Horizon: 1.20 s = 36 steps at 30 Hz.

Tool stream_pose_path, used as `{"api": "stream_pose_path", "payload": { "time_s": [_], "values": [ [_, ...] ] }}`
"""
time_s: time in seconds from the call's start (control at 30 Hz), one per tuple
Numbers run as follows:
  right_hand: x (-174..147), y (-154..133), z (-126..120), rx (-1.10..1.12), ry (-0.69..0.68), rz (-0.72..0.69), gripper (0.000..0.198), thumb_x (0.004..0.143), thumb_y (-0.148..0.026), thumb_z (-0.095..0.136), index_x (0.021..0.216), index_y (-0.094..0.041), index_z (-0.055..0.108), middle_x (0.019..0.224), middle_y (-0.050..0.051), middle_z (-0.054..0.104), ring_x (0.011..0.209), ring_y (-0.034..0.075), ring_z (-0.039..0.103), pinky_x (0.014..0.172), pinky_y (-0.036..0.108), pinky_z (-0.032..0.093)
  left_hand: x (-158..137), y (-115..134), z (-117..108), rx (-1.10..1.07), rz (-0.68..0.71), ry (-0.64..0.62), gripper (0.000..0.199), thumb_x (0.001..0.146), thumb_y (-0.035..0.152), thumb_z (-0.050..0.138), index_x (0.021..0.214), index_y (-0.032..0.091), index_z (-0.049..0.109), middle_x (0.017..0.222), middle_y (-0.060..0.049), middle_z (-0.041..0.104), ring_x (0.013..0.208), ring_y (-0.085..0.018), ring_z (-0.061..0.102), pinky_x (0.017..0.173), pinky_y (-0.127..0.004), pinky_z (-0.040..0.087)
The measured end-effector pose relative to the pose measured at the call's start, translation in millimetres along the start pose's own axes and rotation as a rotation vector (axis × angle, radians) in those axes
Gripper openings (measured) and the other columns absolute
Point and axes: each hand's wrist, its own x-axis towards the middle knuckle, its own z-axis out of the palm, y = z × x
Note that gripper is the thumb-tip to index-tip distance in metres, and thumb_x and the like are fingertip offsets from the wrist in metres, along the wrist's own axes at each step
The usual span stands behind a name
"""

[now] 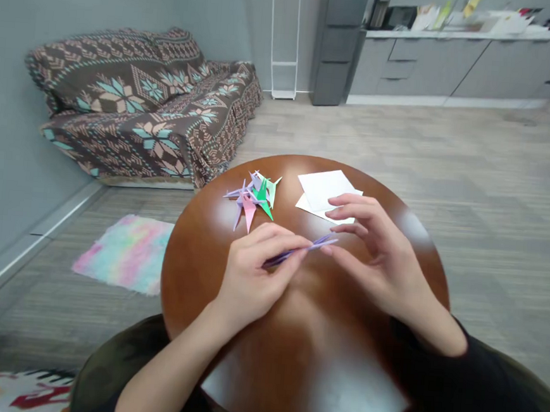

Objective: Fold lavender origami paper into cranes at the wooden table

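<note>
Between the thumb and fingers of my left hand [261, 265] is a narrow folded piece of purple paper [322, 242], held above the round table. Its pointed layers stick out to the right, slightly spread. My right hand [376, 249] is beside those tips, with thumb and fingers apart; the thumb is very near the paper, and I cannot tell whether it touches. Beyond my left hand lies a cluster of folded paper cranes [251, 198] in purple, pink, green and pale green. Sheets of white paper [326, 188] lie beyond my right hand, partly behind its fingers.
The brown round table [193, 276] has a glossy top. A sofa [154, 107] under a patterned cover stands at the far left, with a fluffy pastel rug [126, 251] on the floor. Grey kitchen cabinets [423, 68] and a tall grey fridge [338, 46] line the back.
</note>
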Motion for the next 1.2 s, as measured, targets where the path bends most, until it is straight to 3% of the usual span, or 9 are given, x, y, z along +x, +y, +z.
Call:
{"api": "stream_pose_path", "payload": {
  "time_s": [0.23,0.47,0.6,0.8,0.93,1.03,1.2],
  "values": [
    [1.4,-0.7,-5.4,-0.162,-0.133,-0.120,0.016,0.091,-0.010,0.062,0.097,-0.024,0.066,0.126,0.011,0.063,0.122,0.027,0.061,0.105,0.046,0.049,-2.8,-3.9,-1.8,0.026,0.116,0.005,0.019,0.089,0.012,0.071,0.101,0.024,0.080,0.092,-0.005,0.078,0.082,-0.016,0.071,0.077,-0.027,0.055],
    [1.4,0.5,-6.3,-0.025,-0.107,-0.017,0.011,0.097,-0.018,0.058,0.096,-0.025,0.066,0.117,0.010,0.069,0.113,0.027,0.065,0.098,0.045,0.053,1.0,0.5,0.4,-0.062,-0.173,0.014,0.007,0.085,0.026,0.078,0.082,0.020,0.078,0.078,-0.002,0.078,0.066,-0.015,0.069,0.065,-0.025,0.054],
    [2.0,-4.0,-8.5,0.013,-0.176,0.038,0.013,0.101,-0.026,0.056,0.103,-0.024,0.070,0.119,0.010,0.072,0.115,0.027,0.066,0.099,0.044,0.053,1.9,0.8,0.6,-0.034,-0.178,-0.016,0.010,0.084,0.026,0.078,0.078,0.020,0.077,0.075,-0.002,0.078,0.064,-0.015,0.068,0.062,-0.025,0.052],
    [3.6,-7.6,-10.8,0.021,-0.295,0.056,0.012,0.097,-0.031,0.065,0.102,-0.023,0.073,0.111,0.007,0.074,0.103,0.024,0.069,0.093,0.038,0.052,0.2,0.1,0.3,0.012,-0.193,-0.049,0.011,0.085,0.027,0.078,0.078,0.019,0.079,0.075,-0.003,0.078,0.064,-0.016,0.068,0.062,-0.026,0.050],
    [3.6,-1.8,-7.2,-0.003,-0.242,0.087,0.005,0.094,-0.024,0.068,0.092,-0.022,0.072,0.096,0.005,0.075,0.089,0.022,0.069,0.082,0.035,0.053,1.1,1.1,-0.6,-0.128,-0.263,-0.081,0.012,0.085,0.030,0.078,0.080,0.019,0.080,0.078,-0.004,0.080,0.069,-0.017,0.071,0.065,-0.026,0.054],
    [3.7,2.9,-2.9,0.091,-0.112,0.165,0.010,0.093,-0.024,0.069,0.085,-0.021,0.071,0.090,0.004,0.076,0.085,0.021,0.069,0.080,0.034,0.053,2.8,0.6,-2.9,-0.273,-0.345,-0.070,0.015,0.088,0.032,0.075,0.090,0.018,0.081,0.085,-0.005,0.081,0.075,-0.018,0.074,0.067,-0.025,0.056],
    [3.3,6.0,4.4,0.288,0.032,0.324,0.013,0.089,-0.028,0.075,0.079,-0.019,0.073,0.085,0.004,0.076,0.080,0.019,0.068,0.072,0.030,0.053,3.1,-3.7,-1.9,-0.365,-0.438,-0.050,0.029,0.073,0.029,0.088,0.099,0.018,0.079,0.096,-0.005,0.080,0.081,-0.019,0.075,0.072,-0.024,0.059]
  ]
}}
